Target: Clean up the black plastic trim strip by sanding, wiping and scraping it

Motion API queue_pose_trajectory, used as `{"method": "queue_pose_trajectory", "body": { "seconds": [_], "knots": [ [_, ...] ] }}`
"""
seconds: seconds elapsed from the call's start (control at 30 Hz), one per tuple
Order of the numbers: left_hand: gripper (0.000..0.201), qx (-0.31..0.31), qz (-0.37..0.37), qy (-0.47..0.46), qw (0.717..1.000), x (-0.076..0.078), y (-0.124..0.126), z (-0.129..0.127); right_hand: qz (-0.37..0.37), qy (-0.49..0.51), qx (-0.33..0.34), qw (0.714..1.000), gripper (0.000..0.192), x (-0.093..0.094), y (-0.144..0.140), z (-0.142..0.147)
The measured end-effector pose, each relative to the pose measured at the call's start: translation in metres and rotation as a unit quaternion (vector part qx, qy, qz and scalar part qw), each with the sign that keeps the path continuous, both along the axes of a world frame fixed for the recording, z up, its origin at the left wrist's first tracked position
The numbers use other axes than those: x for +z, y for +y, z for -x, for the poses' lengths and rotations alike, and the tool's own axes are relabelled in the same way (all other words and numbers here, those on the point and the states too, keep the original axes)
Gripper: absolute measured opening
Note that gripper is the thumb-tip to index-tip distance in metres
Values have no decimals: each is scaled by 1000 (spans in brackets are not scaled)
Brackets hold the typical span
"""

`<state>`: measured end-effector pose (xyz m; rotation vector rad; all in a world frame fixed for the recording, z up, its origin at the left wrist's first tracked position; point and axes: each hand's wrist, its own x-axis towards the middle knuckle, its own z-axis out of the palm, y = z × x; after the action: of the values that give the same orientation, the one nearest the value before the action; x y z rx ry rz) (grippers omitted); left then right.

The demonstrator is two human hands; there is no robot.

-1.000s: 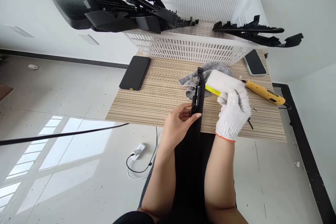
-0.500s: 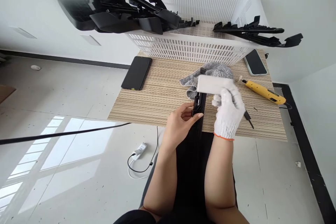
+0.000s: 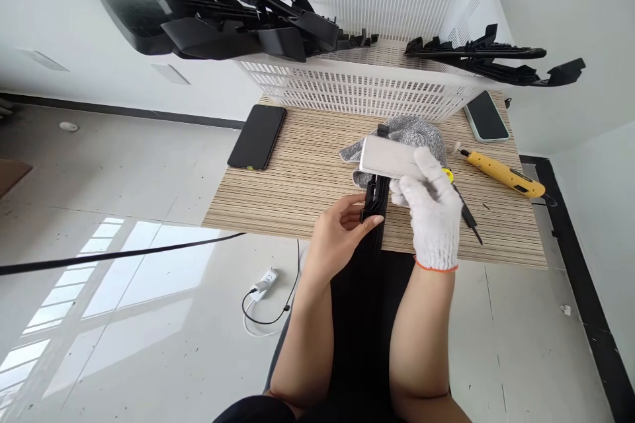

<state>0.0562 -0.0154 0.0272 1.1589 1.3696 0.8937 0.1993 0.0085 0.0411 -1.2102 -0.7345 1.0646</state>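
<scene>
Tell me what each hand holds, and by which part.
The left hand grips a black part between thumb and fingers, near the front edge of the table. The gloved right hand holds a white block by its right end.

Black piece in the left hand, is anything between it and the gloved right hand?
Yes: the white block, held by the right hand, crosses in front of the black piece near its far end. I can't tell whether they touch.

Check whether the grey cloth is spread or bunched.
Bunched: the grey cloth shows folds and a curled edge, partly hidden by the white block.
</scene>
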Motion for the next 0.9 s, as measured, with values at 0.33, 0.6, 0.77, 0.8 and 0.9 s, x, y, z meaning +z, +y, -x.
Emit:
{"method": "queue_pose_trajectory", "body": {
  "seconds": [0.33,0.6,0.77,0.8,0.9],
  "knots": [
    [46,6,-11,10,1000,-4,0,1,73,-30,45,996,17,-2,4,-7],
    [46,-2,-10,0,1000,-4,1,0,49,2,-86,995,28,-3,10,-3],
    [45,0,-17,-12,1000,-5,1,-1,-5,-10,-178,984,37,-3,12,0],
    [45,-2,-17,-8,1000,-5,1,-1,-13,-12,-168,986,40,-3,12,0],
    [45,-5,-21,7,1000,-4,1,-1,2,-19,-40,999,43,-5,14,-1]
  ]
}}
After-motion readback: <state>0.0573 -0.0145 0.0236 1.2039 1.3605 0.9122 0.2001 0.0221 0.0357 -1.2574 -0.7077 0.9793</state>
